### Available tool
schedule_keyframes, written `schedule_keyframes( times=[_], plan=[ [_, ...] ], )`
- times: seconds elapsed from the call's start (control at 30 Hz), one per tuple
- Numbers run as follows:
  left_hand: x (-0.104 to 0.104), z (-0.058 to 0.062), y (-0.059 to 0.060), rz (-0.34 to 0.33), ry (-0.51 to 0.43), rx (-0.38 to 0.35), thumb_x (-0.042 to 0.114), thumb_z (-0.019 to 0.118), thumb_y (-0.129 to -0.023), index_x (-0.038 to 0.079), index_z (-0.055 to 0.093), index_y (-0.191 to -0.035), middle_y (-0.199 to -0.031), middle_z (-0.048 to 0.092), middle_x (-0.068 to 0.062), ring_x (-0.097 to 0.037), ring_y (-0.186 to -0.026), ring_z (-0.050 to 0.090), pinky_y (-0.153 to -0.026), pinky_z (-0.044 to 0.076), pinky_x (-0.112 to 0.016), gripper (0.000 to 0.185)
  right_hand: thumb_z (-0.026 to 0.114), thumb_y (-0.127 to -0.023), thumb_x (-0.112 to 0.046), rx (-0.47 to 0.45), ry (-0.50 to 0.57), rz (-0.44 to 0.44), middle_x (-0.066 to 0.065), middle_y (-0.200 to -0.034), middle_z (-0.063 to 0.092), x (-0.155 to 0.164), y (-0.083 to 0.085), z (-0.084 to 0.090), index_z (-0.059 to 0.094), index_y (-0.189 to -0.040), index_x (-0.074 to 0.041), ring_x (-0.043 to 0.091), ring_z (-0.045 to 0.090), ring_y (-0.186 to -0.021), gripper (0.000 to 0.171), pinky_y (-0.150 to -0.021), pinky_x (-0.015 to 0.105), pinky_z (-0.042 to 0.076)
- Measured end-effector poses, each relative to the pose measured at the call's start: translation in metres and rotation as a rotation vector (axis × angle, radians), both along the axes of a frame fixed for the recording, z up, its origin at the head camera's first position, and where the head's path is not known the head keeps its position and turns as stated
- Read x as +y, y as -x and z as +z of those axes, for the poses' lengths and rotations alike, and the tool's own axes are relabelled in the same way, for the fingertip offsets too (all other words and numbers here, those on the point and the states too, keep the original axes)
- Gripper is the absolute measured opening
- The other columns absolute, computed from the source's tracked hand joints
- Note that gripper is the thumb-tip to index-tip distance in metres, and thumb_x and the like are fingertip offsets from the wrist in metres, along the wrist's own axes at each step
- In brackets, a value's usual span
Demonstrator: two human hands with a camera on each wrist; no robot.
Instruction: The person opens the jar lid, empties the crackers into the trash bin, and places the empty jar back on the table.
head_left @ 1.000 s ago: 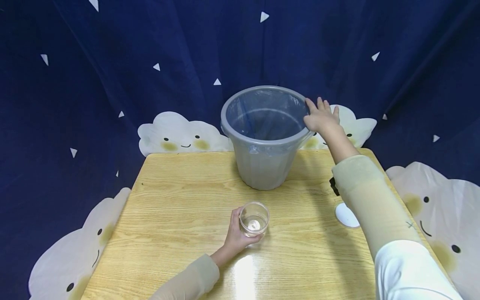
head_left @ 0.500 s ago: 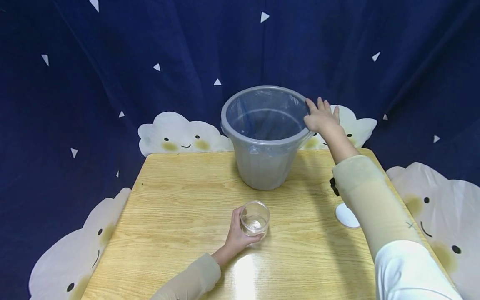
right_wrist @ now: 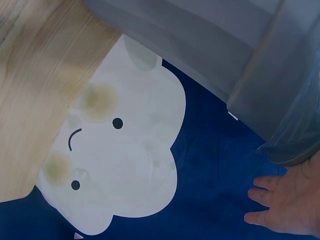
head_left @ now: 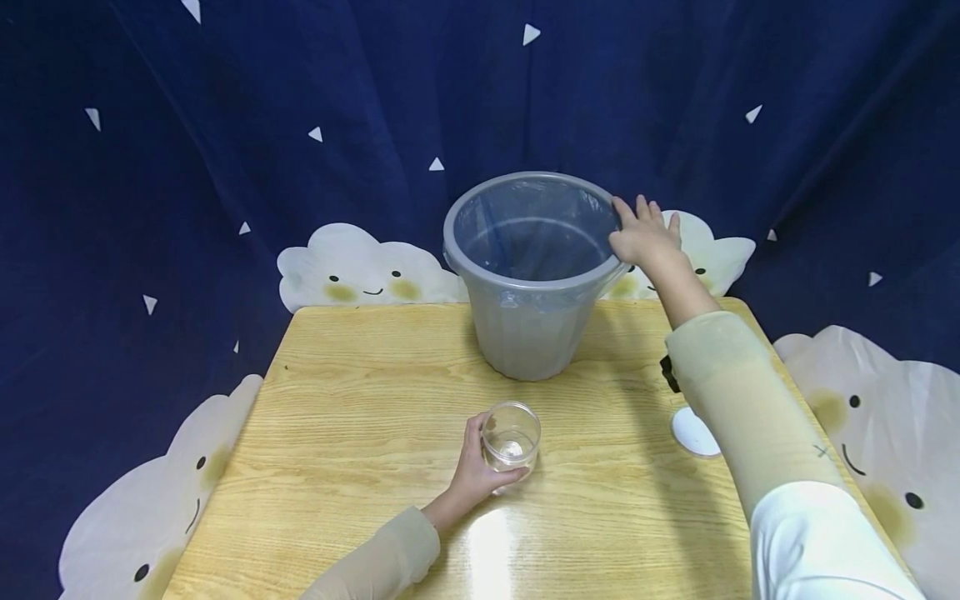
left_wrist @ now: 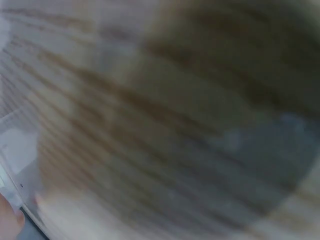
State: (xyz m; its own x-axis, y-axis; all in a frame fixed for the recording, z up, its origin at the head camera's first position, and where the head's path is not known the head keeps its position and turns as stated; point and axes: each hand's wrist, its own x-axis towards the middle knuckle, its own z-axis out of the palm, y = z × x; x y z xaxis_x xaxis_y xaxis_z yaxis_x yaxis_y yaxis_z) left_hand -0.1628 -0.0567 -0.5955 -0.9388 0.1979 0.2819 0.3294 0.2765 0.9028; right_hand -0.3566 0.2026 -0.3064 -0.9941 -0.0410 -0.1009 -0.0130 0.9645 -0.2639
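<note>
In the head view, my left hand point(head_left: 480, 468) grips a clear, round, open-topped plastic jar point(head_left: 512, 442) from its left side, with the thumb along the near side. The jar stands upright low over the middle of the table. My right hand point(head_left: 647, 235) rests at the right edge of a grey trash can point(head_left: 532, 325) lined with a clear bag, its fingers spread and straight. From the right wrist, the fingers point(right_wrist: 262, 196) point outward past the rim. The left wrist view is blurred; a fingertip point(left_wrist: 9, 220) and a clear wall point(left_wrist: 20, 150) show at its left edge.
The trash can stands near the back edge of the wooden table point(head_left: 360, 375). A flat white disc point(head_left: 693, 432) lies at the right, partly hidden by my right sleeve. Behind hangs a dark blue curtain point(head_left: 375, 100) with white cloud shapes point(head_left: 367, 275).
</note>
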Motion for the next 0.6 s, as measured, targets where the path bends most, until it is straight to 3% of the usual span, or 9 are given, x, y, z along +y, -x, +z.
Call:
schedule_keyframes(
  times=[0.23,0.4,0.6],
  plan=[
    [-0.003,0.003,-0.001,-0.018,0.01,-0.07,0.025,0.087,-0.057,0.009,0.025,-0.133,-0.131,0.034,-0.018,-0.032,-0.122,0.035,-0.103,0.031,-0.054,0.099,0.026,-0.089,-0.02,0.002,0.005,0.002,0.024,-0.148,-0.01,0.001,0.0,-0.001,0.001,-0.147,-0.011,0.039,-0.012,-0.136,0.064,-0.105,0.061,-0.011],
    [-0.003,0.016,-0.003,-0.038,0.021,-0.114,0.014,0.088,-0.055,0.01,0.023,-0.134,-0.133,0.031,-0.023,-0.038,-0.126,0.031,-0.106,0.024,-0.056,0.103,0.026,-0.091,-0.023,0.006,0.009,0.003,0.024,-0.148,-0.01,0.002,0.0,-0.001,0.001,-0.147,-0.011,0.039,-0.012,-0.136,0.063,-0.105,0.061,-0.011],
    [-0.008,0.01,0.001,-0.06,0.068,-0.131,0.022,0.089,-0.054,0.02,0.019,-0.138,-0.136,0.03,-0.014,-0.031,-0.126,0.032,-0.104,0.028,-0.054,0.11,0.031,-0.095,-0.031,0.059,0.037,-0.025,0.023,-0.149,-0.006,0.001,0.0,-0.004,0.003,-0.148,-0.011,0.039,-0.008,-0.137,0.063,-0.106,0.061,-0.01]
  ],
)
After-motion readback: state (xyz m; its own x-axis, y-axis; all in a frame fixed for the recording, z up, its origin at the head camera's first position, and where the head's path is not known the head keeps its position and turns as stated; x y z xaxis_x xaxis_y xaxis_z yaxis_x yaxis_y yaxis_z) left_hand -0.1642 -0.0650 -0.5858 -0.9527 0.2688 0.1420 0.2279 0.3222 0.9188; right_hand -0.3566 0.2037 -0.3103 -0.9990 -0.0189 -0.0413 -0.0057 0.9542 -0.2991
